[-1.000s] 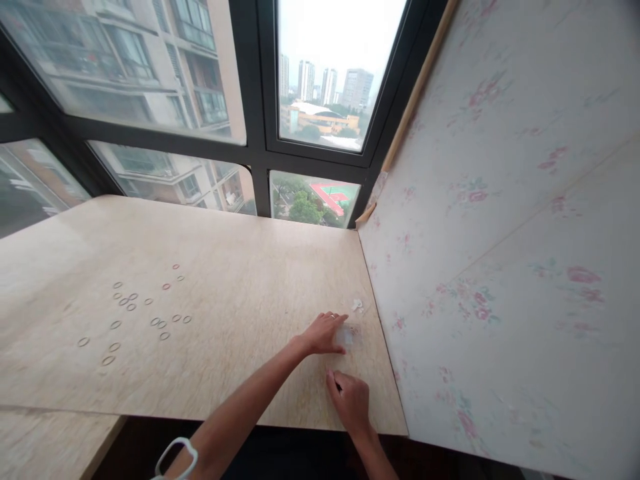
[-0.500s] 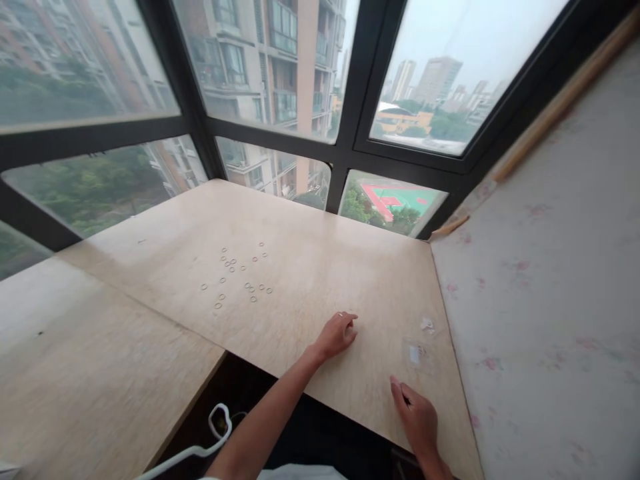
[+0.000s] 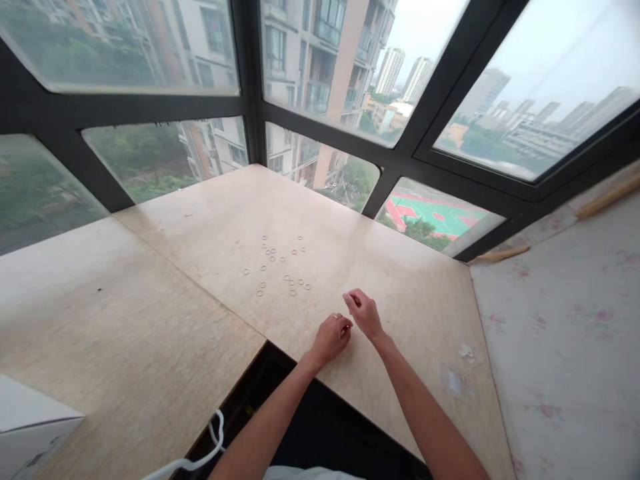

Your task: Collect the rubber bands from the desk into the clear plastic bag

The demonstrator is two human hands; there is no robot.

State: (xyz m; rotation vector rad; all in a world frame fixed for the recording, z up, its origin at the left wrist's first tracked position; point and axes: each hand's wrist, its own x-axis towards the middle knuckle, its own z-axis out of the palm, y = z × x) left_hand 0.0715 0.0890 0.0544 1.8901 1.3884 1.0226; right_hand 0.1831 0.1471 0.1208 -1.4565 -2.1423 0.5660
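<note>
Thin rings (image 3: 308, 290) lie scattered on the table (image 3: 390, 273), left of both grips and farther out. The left hand (image 3: 332, 337) has its grip drawn together; whether it pinches anything is unclear. Just beside it, the right hand (image 3: 366, 315) curls, grip closed, contents hidden. A clear packet (image 3: 455, 383) lies well right of both grips.

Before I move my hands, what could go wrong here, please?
The right hand could brush the nearest rings, which look thin and loose, and scatter them. The left hand is near the front edge of the table, so a small thing dropped there might fall off.
</note>
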